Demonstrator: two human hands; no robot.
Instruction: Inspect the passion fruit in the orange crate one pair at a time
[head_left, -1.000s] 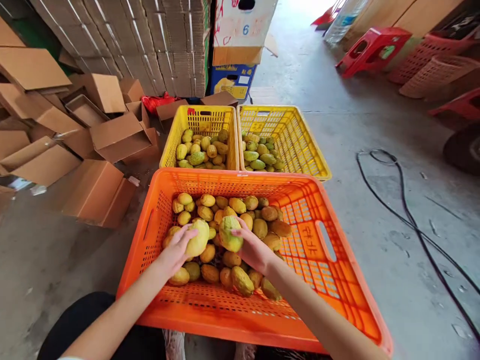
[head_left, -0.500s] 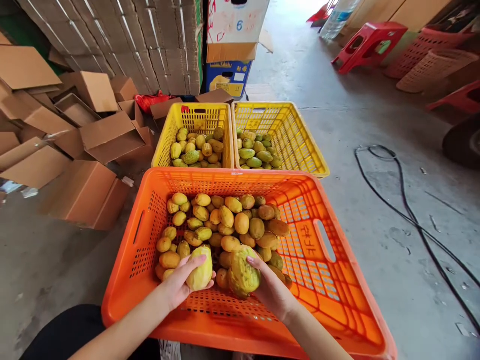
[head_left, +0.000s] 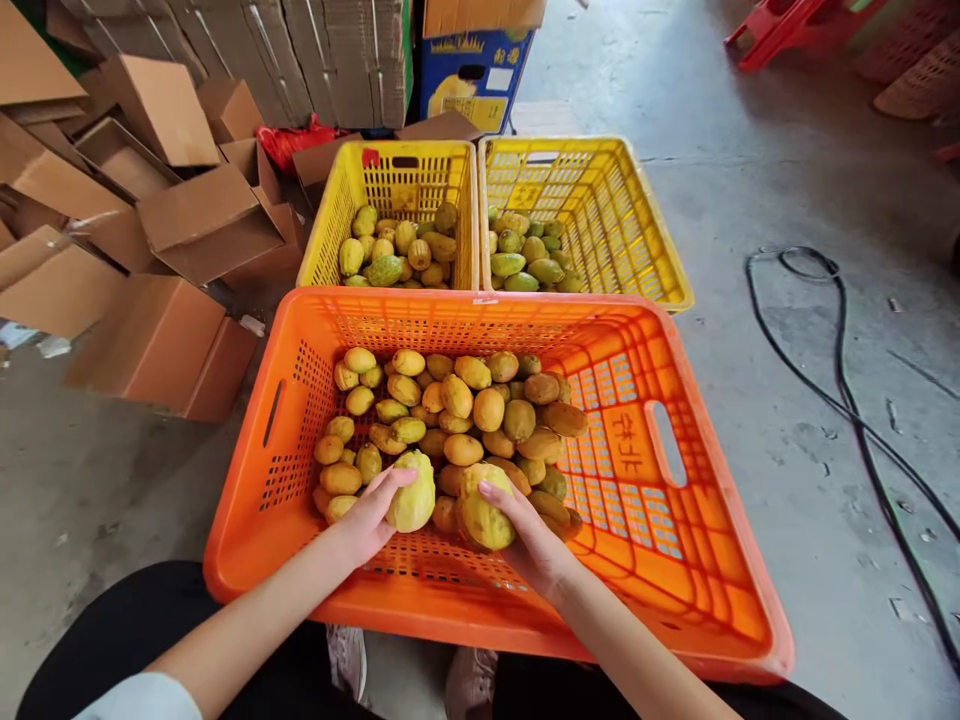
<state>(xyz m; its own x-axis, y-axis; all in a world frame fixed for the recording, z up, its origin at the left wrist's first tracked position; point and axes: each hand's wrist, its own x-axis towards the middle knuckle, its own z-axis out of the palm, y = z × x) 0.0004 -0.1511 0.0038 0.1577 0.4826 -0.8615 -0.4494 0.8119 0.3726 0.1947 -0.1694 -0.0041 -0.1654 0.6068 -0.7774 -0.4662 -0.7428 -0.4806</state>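
Holding a fruit (head_left: 415, 500) in the left hand (head_left: 373, 515) and another fruit (head_left: 484, 514) in the right hand (head_left: 531, 538), the fingers (head_left: 396, 479) had turned both; neither was laid down yet.

2 yellow-green fruits (head_left: 414, 492) (head_left: 484, 510), ridged, held apart

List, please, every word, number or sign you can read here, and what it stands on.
None can be read with certainty.
Orange plastic crate, right wall: handwritten characters, unclear.
White rim sticker: too small.
Blue carton: printed lettering, too blurred.
Yellow crates, far walls: markings, too faint.
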